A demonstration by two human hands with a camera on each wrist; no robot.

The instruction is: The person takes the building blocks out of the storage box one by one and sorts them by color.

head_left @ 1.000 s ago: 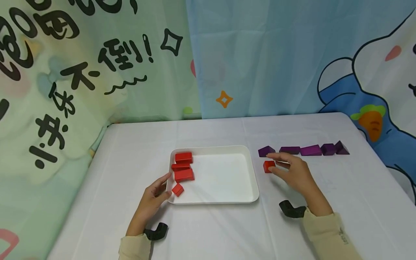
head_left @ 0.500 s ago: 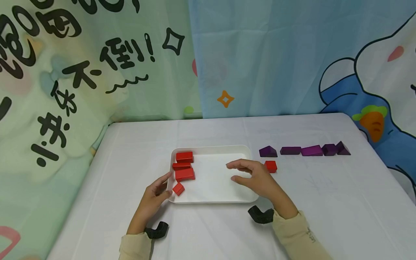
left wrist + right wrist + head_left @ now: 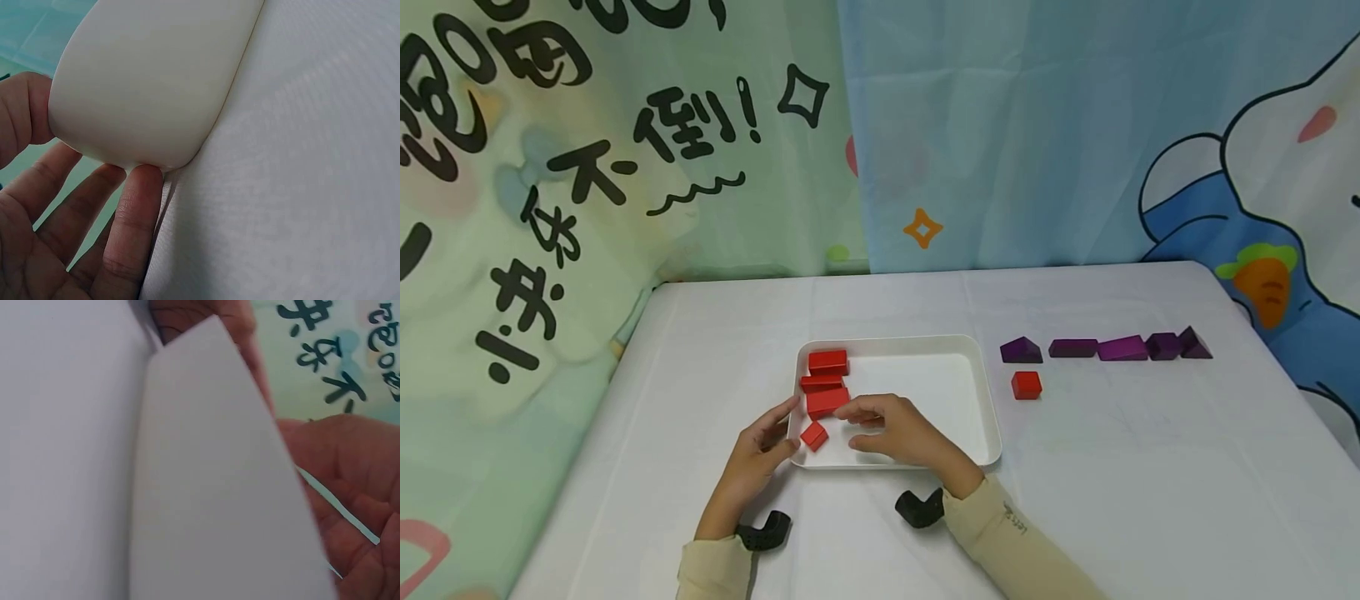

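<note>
My left hand [image 3: 754, 458] holds the left edge of a white tray [image 3: 917, 340]; in the left wrist view its fingers [image 3: 134, 219] touch the tray's outer wall. My right hand [image 3: 895, 429], thumb and fingers apart, is over the tray near the red blocks; nothing shows between its fingers. Along the tray's left side lie an upper red block [image 3: 828, 362], a thin red block [image 3: 822, 383], a larger red block [image 3: 824, 402] partly behind my right fingertips, and a small red cube [image 3: 814, 436]. The tray wall covers part of my right hand in the right wrist view.
One red block [image 3: 1026, 385] stands on the white tablecloth [image 3: 1150, 467] right of the tray. Behind it runs a row of purple blocks, with a wedge [image 3: 1021, 351] at its left end. A printed curtain [image 3: 1000, 150] hangs behind the table.
My right hand has let go of the red block beside the purple row and moved left over the tray to the red blocks there. My left hand keeps its place at the tray's edge.
</note>
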